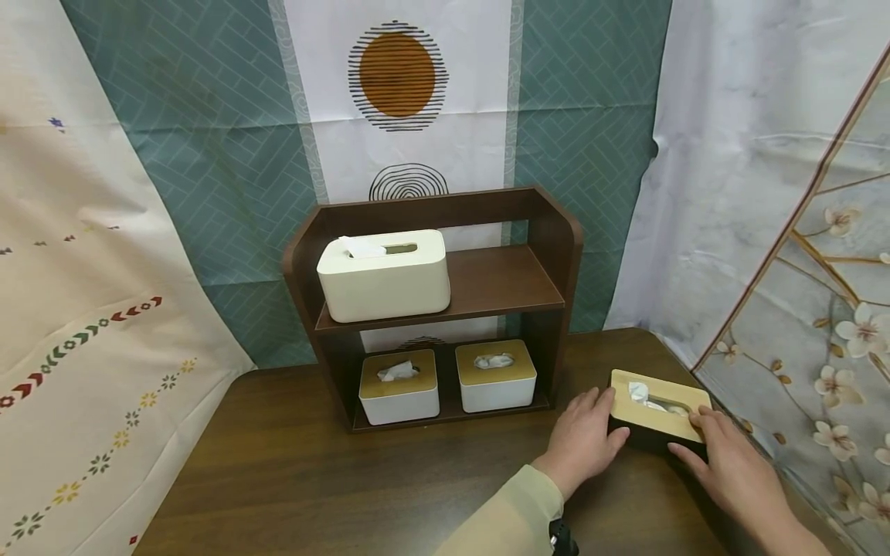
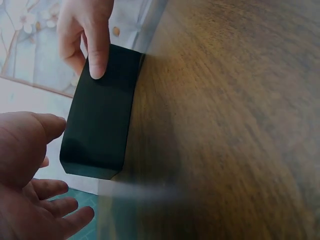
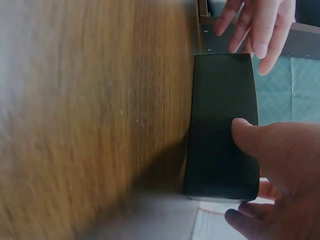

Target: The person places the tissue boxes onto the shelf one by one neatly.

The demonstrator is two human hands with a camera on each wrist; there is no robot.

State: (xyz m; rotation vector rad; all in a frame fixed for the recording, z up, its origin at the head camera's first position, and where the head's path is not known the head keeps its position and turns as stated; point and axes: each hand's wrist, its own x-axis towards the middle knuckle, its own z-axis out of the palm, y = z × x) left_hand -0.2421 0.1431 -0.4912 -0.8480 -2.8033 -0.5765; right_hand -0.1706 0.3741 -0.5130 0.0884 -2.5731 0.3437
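Note:
A tissue box with a tan lid and dark sides [image 1: 647,418] sits at the right of the table, white tissue showing in its slot. My right hand [image 1: 740,471] holds its right end; in the right wrist view the thumb [image 3: 245,137] presses the dark long side and the other fingers go behind, partly hidden. At the box's left end is my left hand [image 1: 579,436]. The left wrist view shows that hand's fingers [image 2: 52,189] spread and relaxed, thumb close beside the box; whether it touches, I cannot tell.
A dark brown two-tier shelf [image 1: 487,278] stands at the table's back. Its upper tier bears a large cream tissue box [image 1: 389,289]; below are two white tissue boxes with wooden lids [image 1: 399,407] [image 1: 498,392]. Printed cloths hang behind and at both sides of the table [image 1: 313,479].

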